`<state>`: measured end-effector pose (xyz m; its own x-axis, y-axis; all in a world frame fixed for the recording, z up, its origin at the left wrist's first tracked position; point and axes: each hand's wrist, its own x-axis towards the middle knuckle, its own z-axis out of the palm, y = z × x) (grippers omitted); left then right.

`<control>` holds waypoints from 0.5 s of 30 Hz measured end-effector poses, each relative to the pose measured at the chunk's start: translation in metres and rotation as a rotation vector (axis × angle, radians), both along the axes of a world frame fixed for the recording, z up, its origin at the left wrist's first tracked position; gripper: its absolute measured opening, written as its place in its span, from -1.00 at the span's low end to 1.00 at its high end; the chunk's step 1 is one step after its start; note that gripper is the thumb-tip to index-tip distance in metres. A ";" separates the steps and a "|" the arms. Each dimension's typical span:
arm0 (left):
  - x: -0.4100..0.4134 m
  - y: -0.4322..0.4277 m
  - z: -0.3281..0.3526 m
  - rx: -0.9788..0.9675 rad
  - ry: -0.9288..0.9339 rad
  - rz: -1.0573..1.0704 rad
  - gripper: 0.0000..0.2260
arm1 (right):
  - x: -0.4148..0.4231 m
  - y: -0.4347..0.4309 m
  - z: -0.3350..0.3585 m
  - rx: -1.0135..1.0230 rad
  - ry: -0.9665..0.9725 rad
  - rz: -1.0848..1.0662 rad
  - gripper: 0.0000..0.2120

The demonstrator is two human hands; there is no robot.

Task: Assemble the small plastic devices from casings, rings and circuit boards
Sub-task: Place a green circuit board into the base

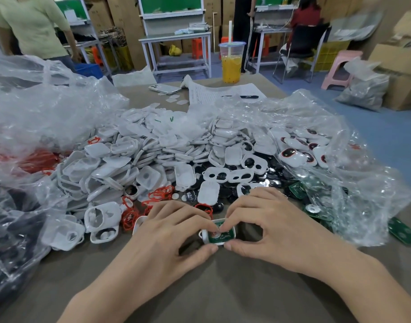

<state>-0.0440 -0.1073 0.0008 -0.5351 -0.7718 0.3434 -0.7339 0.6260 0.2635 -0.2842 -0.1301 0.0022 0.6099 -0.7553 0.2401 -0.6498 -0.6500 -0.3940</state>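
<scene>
both hands (pixel 219 231) pinch a rounded white casing (pixel 205 235) holding a green circuit board (pixel 219 238)

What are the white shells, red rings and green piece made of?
The white casings look like hard moulded plastic, smooth and slightly shiny. The red rings seem rubber or silicone: thin, bent limp. The green circuit board looks stiff, maybe fibreglass, matte with shiny spots.

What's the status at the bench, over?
Both busy: left hand and right hand pinching white casing. Inside it, green circuit board. Loose red rings close behind, not blocking.
</scene>
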 end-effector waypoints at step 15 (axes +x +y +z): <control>0.004 0.002 0.002 -0.276 0.271 -0.015 -0.79 | 0.009 0.010 0.012 -0.455 -0.258 -0.012 -0.85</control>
<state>-0.0398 -0.1051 0.0030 -0.4069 -0.6232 0.6678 -0.6509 0.7108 0.2667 -0.2755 -0.1197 0.0142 0.4795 -0.5463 0.6868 -0.5775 -0.7857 -0.2217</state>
